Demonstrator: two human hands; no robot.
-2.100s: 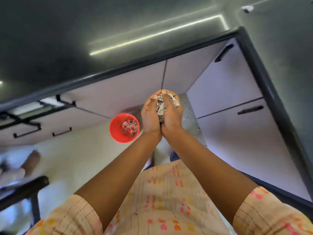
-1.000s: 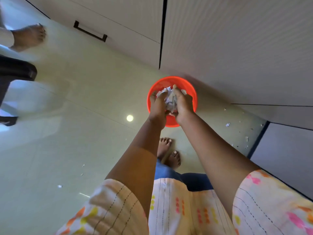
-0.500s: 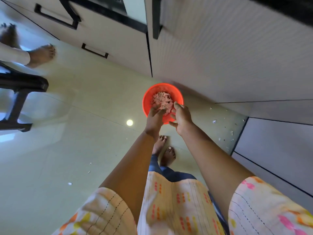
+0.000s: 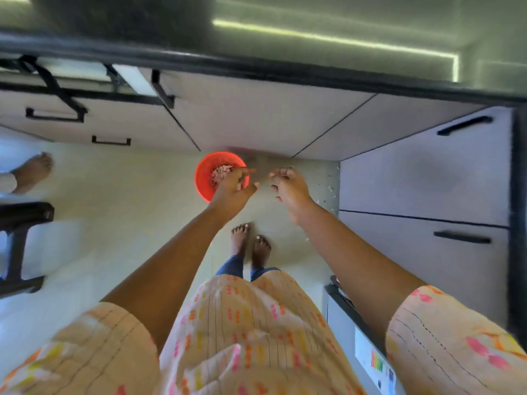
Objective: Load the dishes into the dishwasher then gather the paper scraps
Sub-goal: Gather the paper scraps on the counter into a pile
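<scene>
Most paper scraps (image 4: 221,175) lie in the red bowl (image 4: 206,178) on the floor (image 4: 114,201), a few by the cabinet corner, and both hands, left hand (image 4: 232,192) and right hand (image 4: 289,188), hang empty with fingers loosely spread; the scraps look light and flimsy, best pinched or scooped.

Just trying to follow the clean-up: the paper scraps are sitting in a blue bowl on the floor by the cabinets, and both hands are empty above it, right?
Not quite: the bowl is red-orange, not blue, as the head view shows. The rest holds. The paper scraps lie in it on the floor by the cabinets, and the left hand and right hand look open and empty above.
</scene>
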